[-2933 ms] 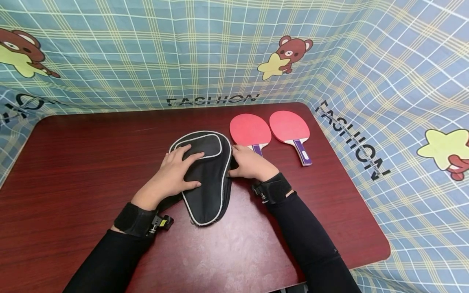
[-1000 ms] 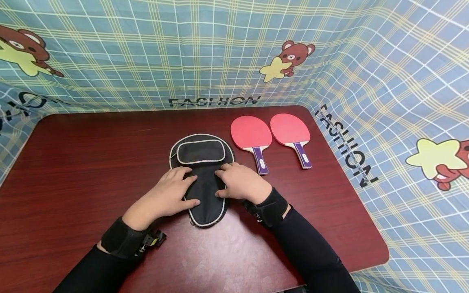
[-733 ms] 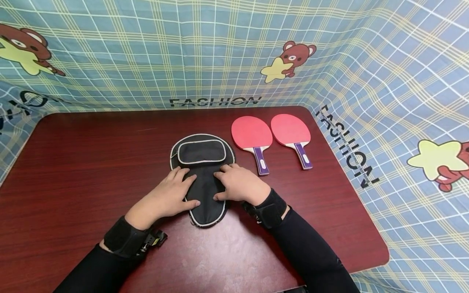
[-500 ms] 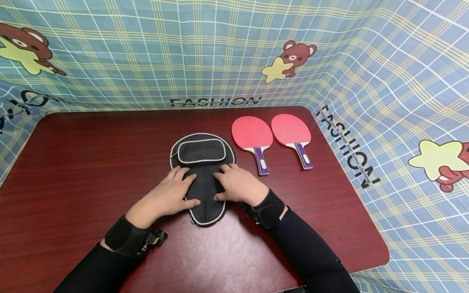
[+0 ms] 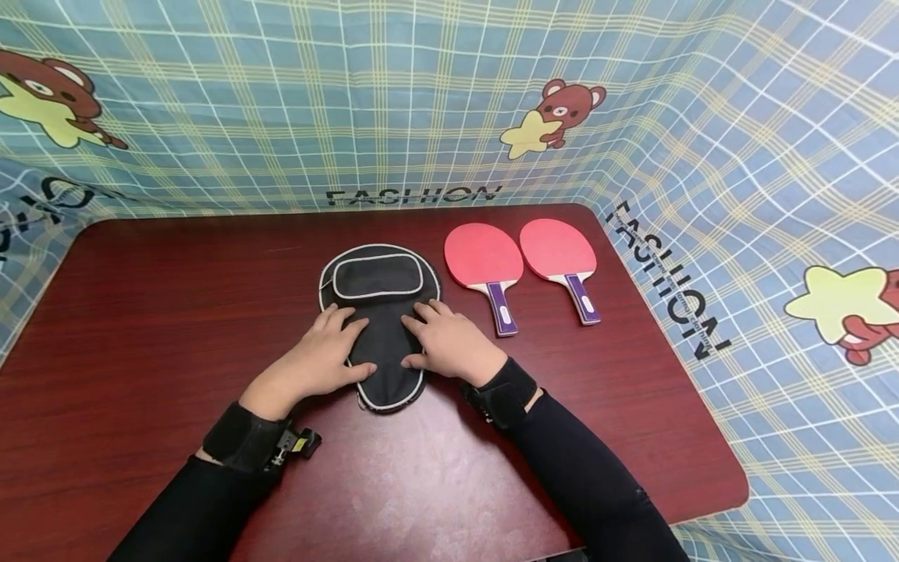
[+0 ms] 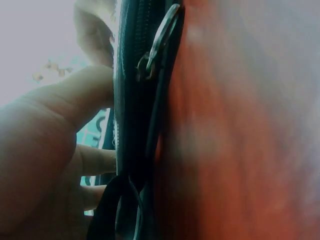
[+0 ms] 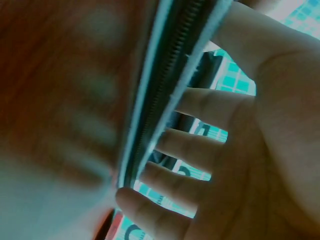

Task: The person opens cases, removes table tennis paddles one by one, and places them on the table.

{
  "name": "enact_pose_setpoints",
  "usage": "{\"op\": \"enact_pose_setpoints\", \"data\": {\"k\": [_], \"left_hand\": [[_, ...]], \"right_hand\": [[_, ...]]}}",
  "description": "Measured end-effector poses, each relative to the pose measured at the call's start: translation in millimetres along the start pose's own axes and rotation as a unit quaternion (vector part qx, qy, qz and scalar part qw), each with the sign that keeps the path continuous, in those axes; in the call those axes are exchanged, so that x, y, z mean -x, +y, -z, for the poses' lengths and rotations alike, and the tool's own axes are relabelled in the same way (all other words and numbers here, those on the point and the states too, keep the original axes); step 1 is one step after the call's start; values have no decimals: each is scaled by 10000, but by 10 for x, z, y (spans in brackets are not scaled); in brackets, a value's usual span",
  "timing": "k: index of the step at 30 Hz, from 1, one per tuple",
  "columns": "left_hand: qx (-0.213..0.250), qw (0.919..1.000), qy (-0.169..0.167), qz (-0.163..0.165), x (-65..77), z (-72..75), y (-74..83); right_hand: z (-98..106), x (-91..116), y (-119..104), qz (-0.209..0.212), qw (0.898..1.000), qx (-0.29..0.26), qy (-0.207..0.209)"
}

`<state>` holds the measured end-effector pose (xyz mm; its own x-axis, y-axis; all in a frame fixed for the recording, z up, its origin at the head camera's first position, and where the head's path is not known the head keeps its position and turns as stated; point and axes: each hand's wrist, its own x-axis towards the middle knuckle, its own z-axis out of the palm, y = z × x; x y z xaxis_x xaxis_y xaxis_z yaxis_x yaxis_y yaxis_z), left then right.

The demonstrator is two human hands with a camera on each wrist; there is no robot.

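Observation:
A black table tennis paddle case (image 5: 386, 343) with white piping lies flat, its small front pocket (image 5: 378, 276) facing up and away from me. My left hand (image 5: 309, 363) rests on the case's left side, fingers spread and thumb on the narrow part. Opposite it, my right hand (image 5: 455, 343) rests on the right side with fingers relaxed. In the left wrist view a metal zipper pull (image 6: 159, 40) hangs at the case's side edge. The right wrist view shows the zipper teeth (image 7: 172, 65) running along the other edge, beside my fingers.
Two table tennis paddles with red faces and purple handles, a nearer one (image 5: 483, 254) and one farther right (image 5: 558, 247), lie at the back right of the dark red table (image 5: 175, 312). A blue plaid cloth (image 5: 393, 101) hangs behind and to the right.
The case was angled earlier, with my left hand over its pocket; it then lay straight with both hands lower. Since half a second ago, the case has slid slightly away and left with both hands.

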<state>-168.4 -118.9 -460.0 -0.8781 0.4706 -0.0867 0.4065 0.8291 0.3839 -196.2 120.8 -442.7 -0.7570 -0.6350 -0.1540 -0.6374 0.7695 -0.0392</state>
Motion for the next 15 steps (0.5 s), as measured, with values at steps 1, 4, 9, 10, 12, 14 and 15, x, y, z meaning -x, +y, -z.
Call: {"op": "enact_pose_setpoints", "data": {"k": [1,4,9,10,12,14,15], "left_hand": [[29,10000,-14,23,-13,2,-15],[90,9999,-81,59,-51,8,-57],[159,9998,-135,64,-104,41,-110],[185,9997,-133,74,-109,52,-118],[227,9996,-122,81,-116,68,-138],[268,9995,-127,95,-126,76,-156],[285,9995,-131,102,-133,80,-163]], "right_hand": [[-13,-14,10,-16,10000,-27,-7],[-41,-55,32,-84,9999,-120,-51],[-41,-133,75,-158,9996,-243,-71],[-36,-146,84,-168,9994,-275,-84],[-28,-171,103,-174,9992,-335,-118],[-20,-190,117,-183,9990,-379,-163],[-19,-200,124,-189,9989,-381,-191]]}}
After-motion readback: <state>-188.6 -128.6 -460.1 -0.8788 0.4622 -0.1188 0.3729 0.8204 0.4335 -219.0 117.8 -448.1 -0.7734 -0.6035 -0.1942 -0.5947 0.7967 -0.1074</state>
